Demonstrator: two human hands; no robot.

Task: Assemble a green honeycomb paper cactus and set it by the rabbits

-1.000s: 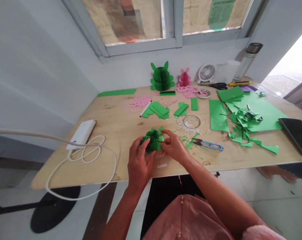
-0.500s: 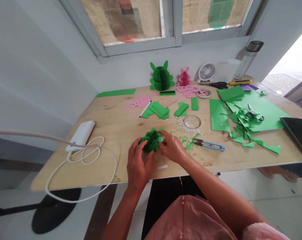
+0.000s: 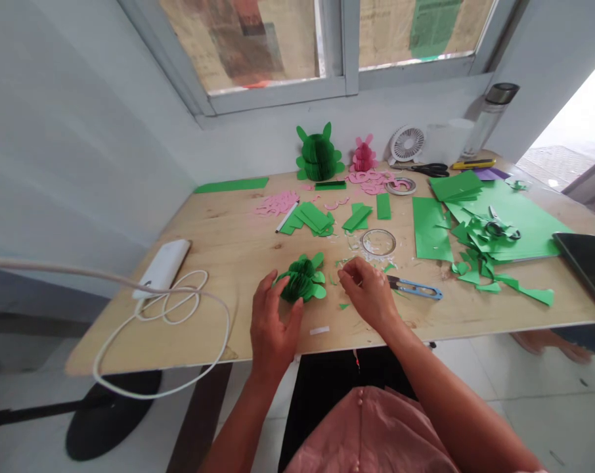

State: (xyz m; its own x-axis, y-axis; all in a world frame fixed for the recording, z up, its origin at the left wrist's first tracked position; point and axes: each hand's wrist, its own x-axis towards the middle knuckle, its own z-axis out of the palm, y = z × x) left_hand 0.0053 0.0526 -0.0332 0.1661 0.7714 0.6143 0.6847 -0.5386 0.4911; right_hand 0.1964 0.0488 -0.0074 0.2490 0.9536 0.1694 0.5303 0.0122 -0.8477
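A small green folded-paper figure (image 3: 302,279), with fanned layers and rounded flaps on its right side, lies on the wooden table. My left hand (image 3: 274,322) curves round its left side, thumb at the near edge and fingers at the far one, steadying it. To the right, apart from the figure, my right hand (image 3: 369,292) is closed in a pinch over green paper scraps; anything between its fingertips is too small to make out. Blue-handled thread snips (image 3: 418,289) lie just beyond that hand, their blades partly hidden by it. A short white strip (image 3: 320,330) sits near the front edge.
Behind are a tape roll (image 3: 379,242), green paper pieces (image 3: 314,217), pink scraps (image 3: 276,203) and finished green (image 3: 320,156) and pink paper figures (image 3: 364,156). Green sheets (image 3: 514,223), scissors (image 3: 497,228) and a phone (image 3: 586,263) lie right; a white power bank with cable (image 3: 162,266) left.
My right hand has let go of the paper figure's right side and moved right, over the scraps by the snips. My left hand has stayed at the figure.
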